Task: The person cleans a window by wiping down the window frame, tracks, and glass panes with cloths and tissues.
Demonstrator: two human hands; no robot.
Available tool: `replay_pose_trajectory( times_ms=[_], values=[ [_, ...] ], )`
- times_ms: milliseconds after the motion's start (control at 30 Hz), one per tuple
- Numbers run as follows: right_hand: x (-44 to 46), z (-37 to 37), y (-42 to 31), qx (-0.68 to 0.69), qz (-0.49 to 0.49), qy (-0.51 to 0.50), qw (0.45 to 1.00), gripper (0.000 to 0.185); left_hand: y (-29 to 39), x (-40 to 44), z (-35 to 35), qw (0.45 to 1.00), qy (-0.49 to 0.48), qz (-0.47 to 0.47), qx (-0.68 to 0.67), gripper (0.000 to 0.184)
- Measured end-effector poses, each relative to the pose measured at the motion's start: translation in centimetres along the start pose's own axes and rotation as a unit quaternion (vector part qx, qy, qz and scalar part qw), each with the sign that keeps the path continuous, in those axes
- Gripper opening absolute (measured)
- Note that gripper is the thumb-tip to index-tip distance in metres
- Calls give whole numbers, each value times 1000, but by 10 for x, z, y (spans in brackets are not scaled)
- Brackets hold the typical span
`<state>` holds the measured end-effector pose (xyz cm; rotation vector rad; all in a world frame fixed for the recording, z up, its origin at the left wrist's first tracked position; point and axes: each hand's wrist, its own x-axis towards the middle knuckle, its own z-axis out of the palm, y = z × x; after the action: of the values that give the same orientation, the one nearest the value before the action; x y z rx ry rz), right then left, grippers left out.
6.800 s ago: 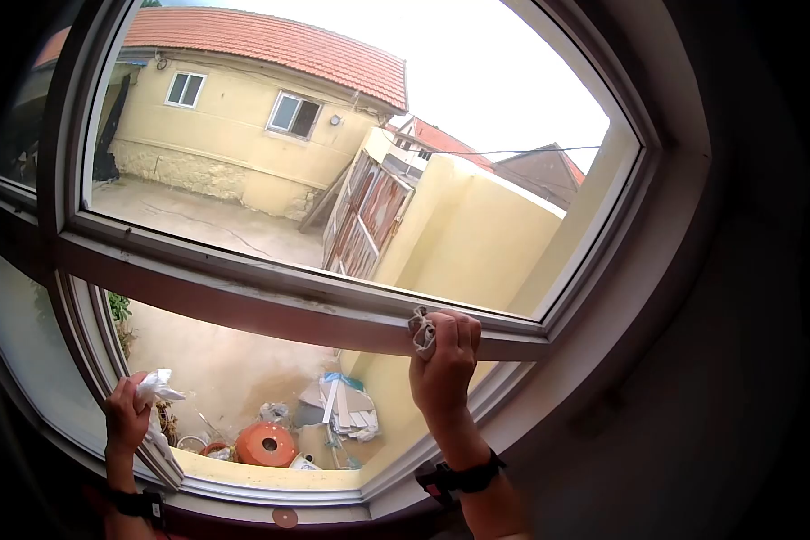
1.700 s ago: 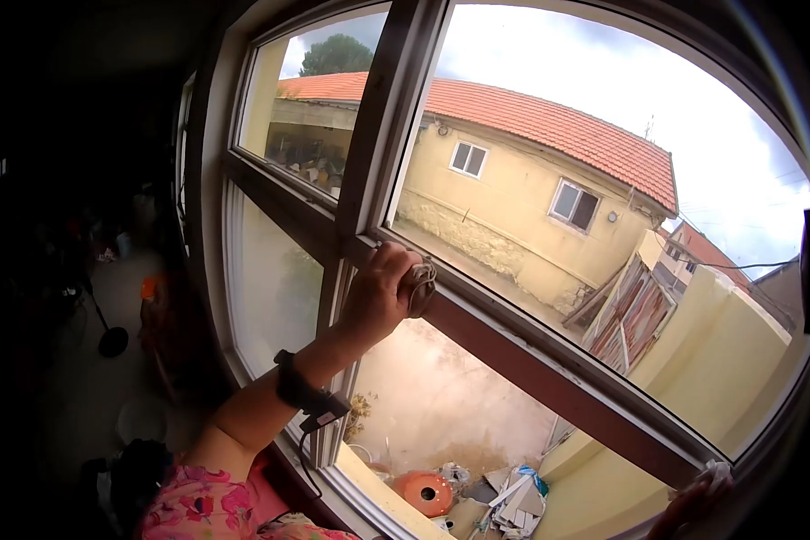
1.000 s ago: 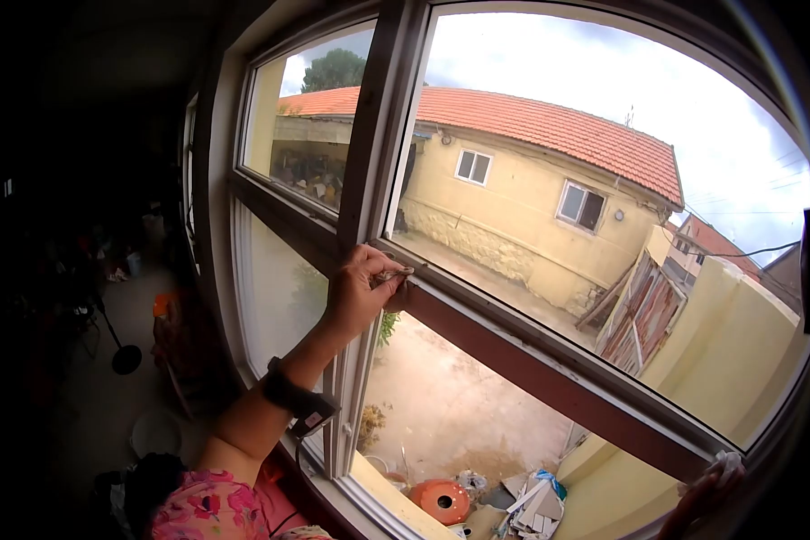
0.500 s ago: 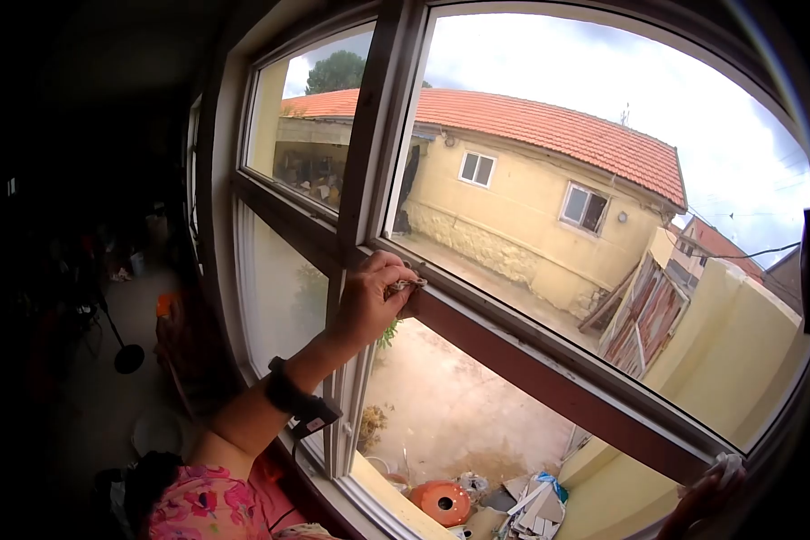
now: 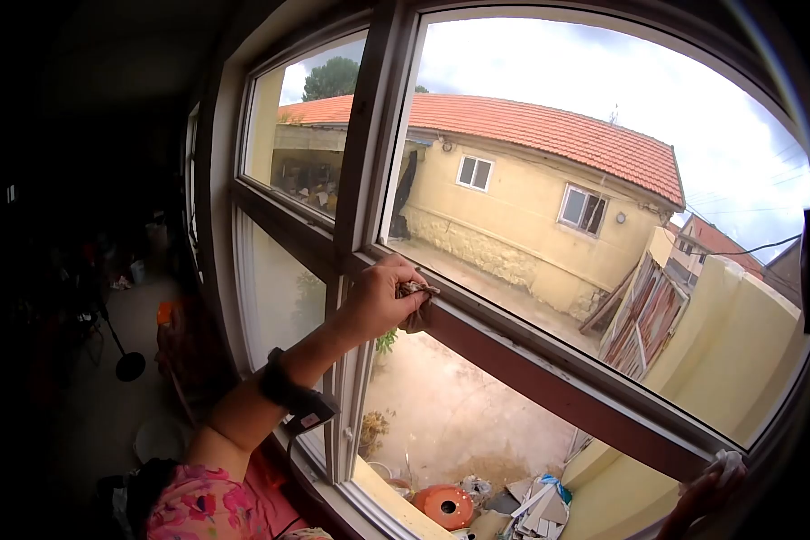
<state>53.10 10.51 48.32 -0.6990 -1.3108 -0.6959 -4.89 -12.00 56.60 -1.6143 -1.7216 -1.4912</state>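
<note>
My left hand [image 5: 382, 295], at the end of an arm reaching up from the lower left, pinches a crumpled brownish cloth [image 5: 416, 310]. The cloth touches the dark window crossbar [image 5: 531, 369] near its junction with the upright post [image 5: 366, 135]. At the lower right, my right hand [image 5: 704, 500] is dim and partly hidden in shadow. Its fingers are closed round a crumpled white cloth [image 5: 727, 464] by the right end of the crossbar. A black band with a small box [image 5: 313, 416] is on my left wrist.
Through the glass stand a yellow building [image 5: 531, 216] and a rusty gate [image 5: 643, 324]. Below, outside, lie an orange round object [image 5: 443, 507] and pale scrap boards [image 5: 542, 511]. The dark room at left holds a pale basin [image 5: 160, 441] and an orange object [image 5: 164, 312].
The view has turned left since the earliest frame, and the white and brownish cloths have switched hands. Recently, my left hand moved slightly right and down along the crossbar; my right hand stayed nearly still.
</note>
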Motion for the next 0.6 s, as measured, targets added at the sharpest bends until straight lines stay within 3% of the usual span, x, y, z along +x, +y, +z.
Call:
replay_pose_trajectory(
  times_ms=[133,233,267,333,367,433,467,600],
  values=[
    [6,-5,-5,-11,-14,-10,1000,57,-17,17,-18,996,-13,-17,82,18],
    [1,-2,-5,-21,41,3,999,58,-29,27,-34,981,-4,-71,181,18],
    [-2,-1,0,-18,32,2,999,58,-26,30,-33,981,-3,-65,182,18],
    [-3,0,0,-13,23,0,1000,58,1,29,-31,981,-87,-162,67,19],
    [0,1,-3,-18,12,2,1000,59,-1,29,-27,981,-84,-163,67,19],
    [4,0,-6,-24,-2,4,1000,59,0,29,-18,992,-62,-12,108,22],
    [6,1,-6,-14,-11,5,1000,60,-1,32,-25,982,-130,-133,21,23],
    [9,-1,-22,1,-18,9,1000,59,-11,46,-39,973,-137,-157,101,21]
  ],
)
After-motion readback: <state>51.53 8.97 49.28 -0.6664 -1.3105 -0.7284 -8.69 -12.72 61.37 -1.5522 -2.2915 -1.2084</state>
